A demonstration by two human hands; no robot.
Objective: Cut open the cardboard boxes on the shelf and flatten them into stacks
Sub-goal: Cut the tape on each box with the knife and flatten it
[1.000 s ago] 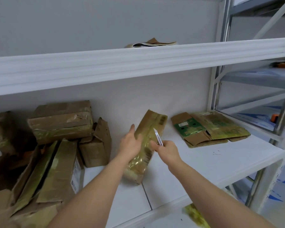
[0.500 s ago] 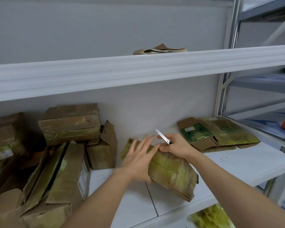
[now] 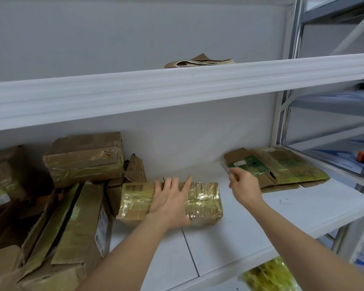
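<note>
The left hand point(image 3: 172, 201) is lying palm down on top of a taped cardboard box point(image 3: 204, 201), its fingers straight and slightly spread toward the back wall, pressing rather than gripping; the forearm is reaching in from the bottom of the view at a slant. The box is lying flat on the white shelf point(image 3: 303, 208), roughly in the middle, its long side running left to right and its top glistening with yellowish tape. The right hand point(image 3: 245, 186) is hanging above the shelf just right of the box, apart from it, with the wrist bent and the fingers curled in a narrow pinch around a small cutter point(image 3: 229, 172), whose tip is sticking out to the upper left (it is blurred, so blade and handle are running together). Just behind that hand a flattened stack point(image 3: 286, 168) of opened boxes is lying against the wall at the right end of the shelf, and the knuckles are covering part of its green-printed flap. To the left, a heap of unopened boxes point(image 3: 82, 160) is crowding the shelf, some leaning, some lying; the ones at the far left are being cut off by the frame's edge and their shapes are sinking into shadow. On the upper shelf point(image 3: 177, 87) a thin pile of folded cardboard point(image 3: 200, 61) is showing only its front edge above the lip. Below the shelf, at the lower right, a crumpled yellow wad point(image 3: 267, 276) is partly hidden by the right forearm, and I cannot tell what it is.
</note>
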